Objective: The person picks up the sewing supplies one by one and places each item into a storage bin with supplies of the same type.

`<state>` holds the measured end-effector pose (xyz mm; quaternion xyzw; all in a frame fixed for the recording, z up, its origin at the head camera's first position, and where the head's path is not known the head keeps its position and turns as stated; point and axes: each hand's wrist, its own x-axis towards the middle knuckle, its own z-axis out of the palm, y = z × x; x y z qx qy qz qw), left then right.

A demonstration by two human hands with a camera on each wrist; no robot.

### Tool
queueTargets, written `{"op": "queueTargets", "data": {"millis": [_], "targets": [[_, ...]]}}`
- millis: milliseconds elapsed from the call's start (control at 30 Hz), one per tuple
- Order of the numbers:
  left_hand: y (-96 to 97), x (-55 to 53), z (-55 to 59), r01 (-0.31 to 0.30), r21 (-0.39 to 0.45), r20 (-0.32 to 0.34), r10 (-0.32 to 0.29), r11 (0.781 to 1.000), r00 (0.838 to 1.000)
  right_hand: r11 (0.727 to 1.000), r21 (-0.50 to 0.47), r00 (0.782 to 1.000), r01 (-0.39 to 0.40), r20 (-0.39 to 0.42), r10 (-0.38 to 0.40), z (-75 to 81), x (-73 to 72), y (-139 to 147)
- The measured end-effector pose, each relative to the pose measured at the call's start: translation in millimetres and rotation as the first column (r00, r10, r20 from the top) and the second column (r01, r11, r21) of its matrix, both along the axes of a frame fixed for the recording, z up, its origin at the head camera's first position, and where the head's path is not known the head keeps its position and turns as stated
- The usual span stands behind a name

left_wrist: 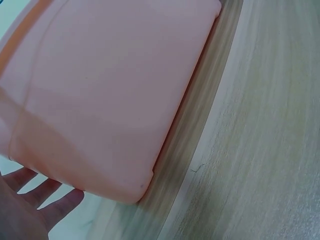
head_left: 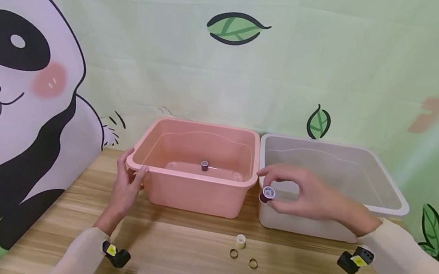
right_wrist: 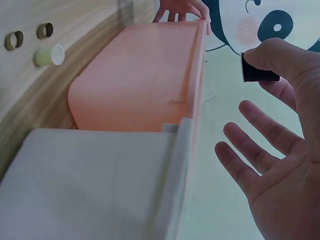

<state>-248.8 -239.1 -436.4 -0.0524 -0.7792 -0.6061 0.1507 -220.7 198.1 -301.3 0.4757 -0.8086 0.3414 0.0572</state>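
Note:
Between thumb and index finger, my right hand (head_left: 306, 193) pinches a small dark purple cylinder (head_left: 267, 194) with a pale, recessed round end. It is held in front of the grey bin's near left corner in the head view; the other three fingers are spread apart in the right wrist view. My left hand (head_left: 124, 189) holds the pink bin (head_left: 196, 194) at its front left corner, thumb at the rim and fingers along the side wall (left_wrist: 100, 100). A similar dark cylinder (head_left: 204, 166) stands on the pink bin's floor.
A grey bin (head_left: 307, 225) stands right beside the pink one. In front of them on the wooden table (head_left: 188, 261) are a small cream cylinder (head_left: 241, 241) and two brass-coloured rings, one left (head_left: 234, 253) and one right (head_left: 253, 263). A panda-printed cloth (head_left: 163, 57) hangs behind.

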Motion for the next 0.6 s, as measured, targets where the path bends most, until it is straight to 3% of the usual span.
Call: {"op": "queueTargets", "data": {"millis": [367,600], "targets": [[0.3,0.9,0.6,-0.02,-0.029,-0.051,0.018,0.999,0.999,0.995,0.086,0.998,0.055,-0.013,-0.055,27.5,-22.5,-8.1],[2.3,2.0,1.4,-0.009,0.046,-0.025,0.011,0.999,1.0,0.995,0.081,0.998,0.057,-0.02,-0.055,42.6,-40.4,-12.5]]}}
